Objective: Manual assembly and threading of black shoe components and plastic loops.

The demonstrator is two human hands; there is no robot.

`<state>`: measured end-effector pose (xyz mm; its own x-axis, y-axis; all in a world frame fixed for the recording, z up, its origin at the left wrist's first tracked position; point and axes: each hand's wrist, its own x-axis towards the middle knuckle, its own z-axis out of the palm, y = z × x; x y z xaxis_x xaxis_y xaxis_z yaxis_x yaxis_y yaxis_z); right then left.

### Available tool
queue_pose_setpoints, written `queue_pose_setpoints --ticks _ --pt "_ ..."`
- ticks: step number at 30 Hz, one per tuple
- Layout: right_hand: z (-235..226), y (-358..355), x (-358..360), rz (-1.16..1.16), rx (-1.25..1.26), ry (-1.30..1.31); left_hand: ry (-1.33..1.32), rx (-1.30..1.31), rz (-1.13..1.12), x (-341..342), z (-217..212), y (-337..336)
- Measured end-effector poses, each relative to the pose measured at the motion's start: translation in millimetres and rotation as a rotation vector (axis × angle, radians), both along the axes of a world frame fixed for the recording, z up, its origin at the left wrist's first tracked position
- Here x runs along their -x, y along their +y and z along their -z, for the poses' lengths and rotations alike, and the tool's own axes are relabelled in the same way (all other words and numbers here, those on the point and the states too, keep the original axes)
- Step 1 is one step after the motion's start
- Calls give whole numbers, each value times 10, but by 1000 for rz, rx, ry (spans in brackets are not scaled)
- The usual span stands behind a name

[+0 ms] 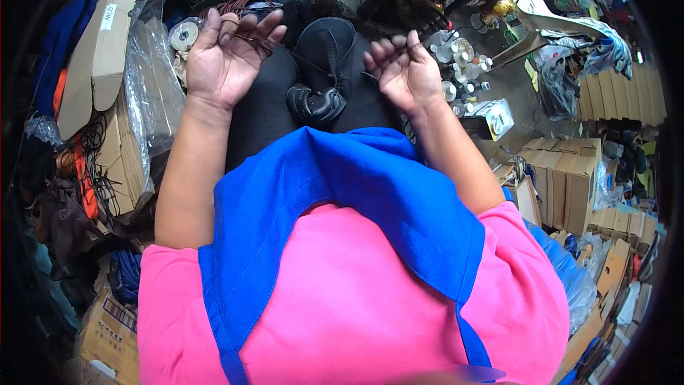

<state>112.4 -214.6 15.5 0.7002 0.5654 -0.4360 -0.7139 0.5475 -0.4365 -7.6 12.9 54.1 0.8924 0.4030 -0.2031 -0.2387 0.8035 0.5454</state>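
Pink shirt [370,299], low centre. Upper centre: black stitched leather piece [325,53] between thighs [258,114], likely for steadiness; left hand [229,60], right hand [409,77], fingers [271,23] half-curled; cannot tell if gripping anything.

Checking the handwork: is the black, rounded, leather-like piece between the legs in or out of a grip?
Out: visible gaps separate the black, rounded, leather-like piece from the left hand and right hand.

One left hand [224,68] and one right hand [413,78] make two. There is one black stitched piece [324,43], one blue apron [363,185], one pink shirt [399,321], one white roll [177,31] and one rectangular tin [499,118]; bottles [445,51] and cardboard boxes [570,178] crowd beyond counting.
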Motion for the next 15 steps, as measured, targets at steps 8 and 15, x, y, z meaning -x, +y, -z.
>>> queue_pose_setpoints --ticks 8,15 --pt "109 -305 -1 -204 94 -298 123 -53 149 -115 322 361" --pt "229 -674 -128 -236 56 -330 58 -44 243 68 656 645"
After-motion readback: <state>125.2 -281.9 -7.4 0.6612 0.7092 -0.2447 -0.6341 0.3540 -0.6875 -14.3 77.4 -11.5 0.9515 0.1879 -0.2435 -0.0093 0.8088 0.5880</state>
